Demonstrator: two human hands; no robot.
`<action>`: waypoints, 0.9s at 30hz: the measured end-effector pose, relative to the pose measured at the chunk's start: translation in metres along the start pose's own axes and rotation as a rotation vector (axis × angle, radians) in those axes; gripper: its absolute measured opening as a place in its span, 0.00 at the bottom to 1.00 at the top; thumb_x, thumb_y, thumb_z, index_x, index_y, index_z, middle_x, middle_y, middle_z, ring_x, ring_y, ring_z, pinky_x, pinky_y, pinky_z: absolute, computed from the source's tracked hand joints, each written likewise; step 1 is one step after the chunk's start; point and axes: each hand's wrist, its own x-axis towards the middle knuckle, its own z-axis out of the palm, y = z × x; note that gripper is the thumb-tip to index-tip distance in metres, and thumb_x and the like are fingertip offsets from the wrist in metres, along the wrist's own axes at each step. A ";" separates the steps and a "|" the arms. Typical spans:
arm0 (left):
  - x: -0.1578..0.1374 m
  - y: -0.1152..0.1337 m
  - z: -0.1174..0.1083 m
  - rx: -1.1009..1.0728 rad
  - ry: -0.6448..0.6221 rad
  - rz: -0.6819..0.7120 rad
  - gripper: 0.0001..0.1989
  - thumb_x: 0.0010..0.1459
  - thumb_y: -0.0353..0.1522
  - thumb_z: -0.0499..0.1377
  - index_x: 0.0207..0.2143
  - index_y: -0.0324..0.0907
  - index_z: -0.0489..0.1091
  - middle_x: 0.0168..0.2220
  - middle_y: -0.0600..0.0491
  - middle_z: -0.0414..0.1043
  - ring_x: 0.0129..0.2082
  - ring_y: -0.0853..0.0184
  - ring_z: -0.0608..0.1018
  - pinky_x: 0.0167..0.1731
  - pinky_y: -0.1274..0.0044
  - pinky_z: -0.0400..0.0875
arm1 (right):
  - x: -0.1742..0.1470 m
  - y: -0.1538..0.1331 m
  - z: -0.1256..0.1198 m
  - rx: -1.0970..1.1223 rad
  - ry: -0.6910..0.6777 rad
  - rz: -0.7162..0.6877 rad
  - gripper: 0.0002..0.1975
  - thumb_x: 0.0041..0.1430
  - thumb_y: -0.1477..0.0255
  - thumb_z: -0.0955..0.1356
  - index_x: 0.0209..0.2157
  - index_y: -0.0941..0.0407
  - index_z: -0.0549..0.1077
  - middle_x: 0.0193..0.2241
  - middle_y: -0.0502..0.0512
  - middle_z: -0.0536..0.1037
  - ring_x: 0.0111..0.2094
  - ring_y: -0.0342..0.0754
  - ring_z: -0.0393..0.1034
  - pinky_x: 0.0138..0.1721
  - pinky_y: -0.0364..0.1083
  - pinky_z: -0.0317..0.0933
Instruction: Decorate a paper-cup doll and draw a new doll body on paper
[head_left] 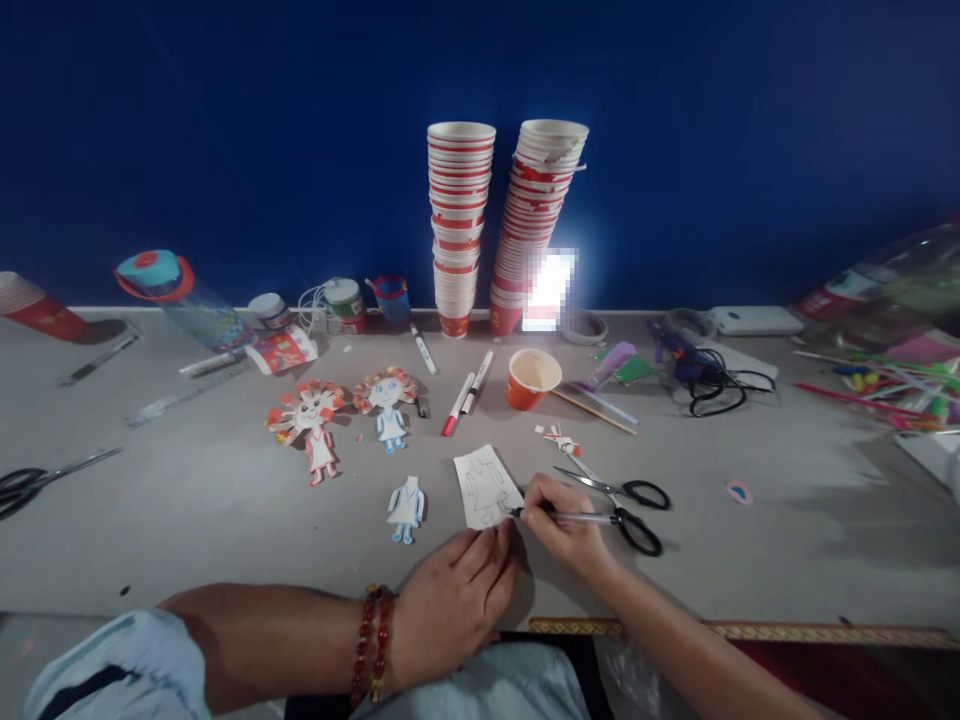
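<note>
My right hand (566, 525) grips a black-tipped pen (581, 517), its tip at the lower right of a small white paper (487, 488). On that paper is a line drawing of a headless figure in a dress. My left hand (457, 585) lies flat, fingertips at the paper's bottom edge, a beaded bracelet on the wrist. Left of the paper lies a cut-out paper body (406, 510) edged in blue. Two paper dolls, one red (321, 450) and one blue (390, 425), lie farther back. Black-handled scissors (626, 500) rest just beyond my right hand.
Two tall stacks of paper cups (456, 220) stand against the blue wall. An orange cup (523, 392) sits mid-table near markers (457, 405). A bottle (187, 300) leans at left, more scissors (37, 485) lie below it. Black cable (712, 385) and craft sticks (892, 395) are at right.
</note>
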 end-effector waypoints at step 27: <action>0.000 0.000 0.002 -0.021 -0.006 0.000 0.35 0.65 0.47 0.53 0.63 0.27 0.57 0.66 0.31 0.54 0.62 0.52 0.64 0.60 0.65 0.50 | 0.002 -0.002 0.000 -0.050 -0.031 -0.008 0.09 0.51 0.77 0.63 0.20 0.54 0.61 0.16 0.45 0.63 0.20 0.42 0.57 0.23 0.42 0.50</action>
